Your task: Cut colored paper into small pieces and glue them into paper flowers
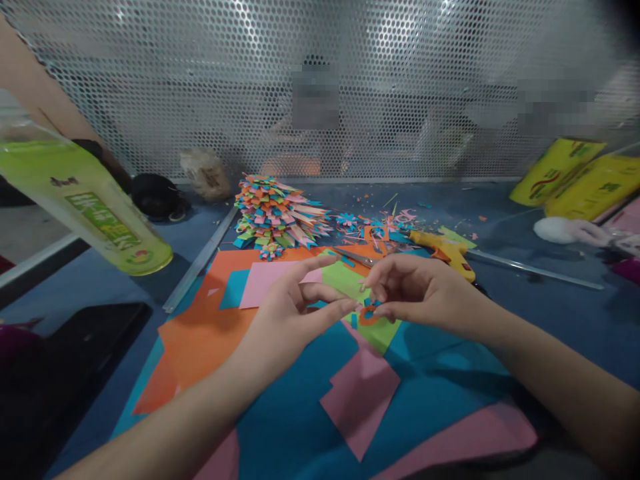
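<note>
An orange paper ring (369,316) with small blue bits on it is held between my two hands, above colored paper sheets. My left hand (305,300) pinches its left side between thumb and fingers. At the ring's right edge, the thumb and curled fingers of my right hand (420,290) close on it. Below lie a green sheet (345,275), a pink piece (363,400) and a large blue sheet (300,380). Just behind my right hand are scissors (357,257) and a yellow hot glue gun (447,252).
A cone of layered paper strips (273,210) stands at the back, with a small paper flower (271,251) before it. Paper scraps (390,223) lie beside it. A drink bottle (95,207) and black phone-like object (85,360) are left; yellow packs (557,170) are right. Perforated metal (200,87) borders the back.
</note>
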A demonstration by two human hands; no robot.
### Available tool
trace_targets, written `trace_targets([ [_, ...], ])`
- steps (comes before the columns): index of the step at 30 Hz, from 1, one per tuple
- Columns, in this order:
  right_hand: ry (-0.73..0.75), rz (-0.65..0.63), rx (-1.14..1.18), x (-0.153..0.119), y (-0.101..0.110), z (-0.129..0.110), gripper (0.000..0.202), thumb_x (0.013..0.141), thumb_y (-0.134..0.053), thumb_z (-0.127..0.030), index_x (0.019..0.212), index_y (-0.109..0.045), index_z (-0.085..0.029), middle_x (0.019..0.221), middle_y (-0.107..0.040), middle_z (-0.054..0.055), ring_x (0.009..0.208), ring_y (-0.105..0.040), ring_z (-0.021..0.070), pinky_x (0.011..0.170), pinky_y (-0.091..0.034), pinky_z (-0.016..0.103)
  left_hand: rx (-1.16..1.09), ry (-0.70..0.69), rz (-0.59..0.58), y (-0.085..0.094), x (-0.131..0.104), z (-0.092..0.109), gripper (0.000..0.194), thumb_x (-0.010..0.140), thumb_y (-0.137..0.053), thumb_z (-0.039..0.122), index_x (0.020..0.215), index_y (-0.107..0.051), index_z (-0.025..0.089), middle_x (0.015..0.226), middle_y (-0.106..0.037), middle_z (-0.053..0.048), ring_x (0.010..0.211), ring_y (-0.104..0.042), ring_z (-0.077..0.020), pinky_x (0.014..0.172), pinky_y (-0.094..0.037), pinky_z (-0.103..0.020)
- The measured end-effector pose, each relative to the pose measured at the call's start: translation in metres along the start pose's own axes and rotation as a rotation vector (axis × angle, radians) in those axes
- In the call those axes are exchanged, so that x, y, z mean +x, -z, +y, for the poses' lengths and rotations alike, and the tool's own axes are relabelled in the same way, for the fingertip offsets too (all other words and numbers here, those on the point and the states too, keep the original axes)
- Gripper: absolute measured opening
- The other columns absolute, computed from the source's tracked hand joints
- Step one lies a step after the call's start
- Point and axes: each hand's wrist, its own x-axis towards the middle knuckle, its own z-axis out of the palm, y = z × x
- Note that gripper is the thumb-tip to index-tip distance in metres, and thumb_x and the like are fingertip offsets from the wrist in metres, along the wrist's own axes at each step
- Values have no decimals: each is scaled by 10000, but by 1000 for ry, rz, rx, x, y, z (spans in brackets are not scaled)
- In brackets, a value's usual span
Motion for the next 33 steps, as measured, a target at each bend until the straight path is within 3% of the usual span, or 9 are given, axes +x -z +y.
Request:
trace_targets([
  [23, -19, -13, -11, 0, 0, 0, 223, 735, -670, -181, 923, -551, -179, 745, -496, -22, 680, -526, 74, 598, -476, 186, 3, 0, 10, -1, 2, -2, 589, 640, -739, 258, 1154, -478, 132, 629, -670, 4, 500, -539, -86, 475, -376, -203],
  [33, -9, 21, -42, 1, -1, -2, 206, 725, -659, -164, 900, -552, -176, 733, -492, -20, 674, -519, 85, 614, -488, 210, -17, -20, 32, -1, 1, 0, 540, 710, -673, 322, 1169, -480, 113, 626, -682, -23, 483, -516, -86, 459, -361, -212],
])
